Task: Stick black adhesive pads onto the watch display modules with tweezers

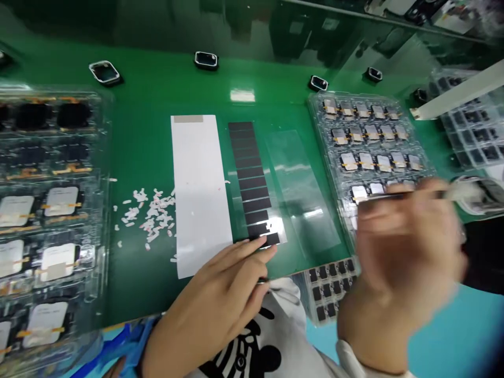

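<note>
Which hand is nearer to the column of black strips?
Left. The left hand has its fingers at the near end of the black strips; the right hand, blurred, is well off to their right.

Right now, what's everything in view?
Table: one, green, centre
Trays: at least four, clear, both sides, below
Parts: many, white or black, in trays
Frames: about six, dark, back
Paper: one, white, centre
Scraps: many, whitish, left of paper
Strips: about twelve, black, right of paper
Film: one, clear, right of strips
Bar: one, white, far right
Garment: one, white and black, bottom
Tool: one, dark, right
Left fingers: one set, at strips
Right fingers: one set, gripping tool
</note>
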{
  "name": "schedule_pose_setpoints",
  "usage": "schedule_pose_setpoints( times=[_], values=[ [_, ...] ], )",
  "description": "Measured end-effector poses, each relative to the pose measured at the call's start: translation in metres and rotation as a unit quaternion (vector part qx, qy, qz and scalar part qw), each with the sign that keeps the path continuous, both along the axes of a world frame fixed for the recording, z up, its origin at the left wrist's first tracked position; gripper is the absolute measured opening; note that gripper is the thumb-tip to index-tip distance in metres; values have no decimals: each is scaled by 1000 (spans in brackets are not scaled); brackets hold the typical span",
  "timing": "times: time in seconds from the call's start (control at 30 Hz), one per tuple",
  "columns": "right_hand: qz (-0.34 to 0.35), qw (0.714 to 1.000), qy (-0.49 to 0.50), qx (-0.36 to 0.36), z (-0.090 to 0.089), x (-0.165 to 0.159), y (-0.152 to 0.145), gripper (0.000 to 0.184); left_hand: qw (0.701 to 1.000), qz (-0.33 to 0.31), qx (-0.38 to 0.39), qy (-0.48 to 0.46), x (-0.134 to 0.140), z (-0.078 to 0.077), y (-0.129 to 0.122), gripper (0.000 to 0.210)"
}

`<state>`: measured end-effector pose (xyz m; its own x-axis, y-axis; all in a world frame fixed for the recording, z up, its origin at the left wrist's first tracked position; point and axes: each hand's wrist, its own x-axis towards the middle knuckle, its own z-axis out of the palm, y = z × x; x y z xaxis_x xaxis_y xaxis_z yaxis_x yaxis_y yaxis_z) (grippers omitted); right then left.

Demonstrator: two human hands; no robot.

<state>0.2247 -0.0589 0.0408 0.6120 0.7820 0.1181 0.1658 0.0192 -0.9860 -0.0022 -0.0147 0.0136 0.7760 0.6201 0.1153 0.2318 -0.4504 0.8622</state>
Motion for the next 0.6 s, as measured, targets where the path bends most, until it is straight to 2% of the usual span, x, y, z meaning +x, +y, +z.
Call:
schedule_pose_setpoints(
  times=[0.07, 0.13, 0.2, 0.33, 0.6],
  values=[
    [56, 997, 47, 1, -22, -10, 5, 5, 997, -10, 67, 35, 4, -3, 1, 15],
    [101, 993, 61, -26, -40, -18, 5, 14, 988, -22, 136, 74, 8, -6, 2, 14],
    [115, 991, 46, -49, -51, -24, 3, 15, 976, -33, 184, 108, 10, -9, 3, 12],
    [113, 991, 42, -50, -56, -29, 0, 15, 969, -40, 206, 131, 11, -11, 5, 15],
    [105, 992, 48, -52, -56, -29, -1, 16, 972, -28, 202, 116, 13, -10, 9, 16]
  ],
)
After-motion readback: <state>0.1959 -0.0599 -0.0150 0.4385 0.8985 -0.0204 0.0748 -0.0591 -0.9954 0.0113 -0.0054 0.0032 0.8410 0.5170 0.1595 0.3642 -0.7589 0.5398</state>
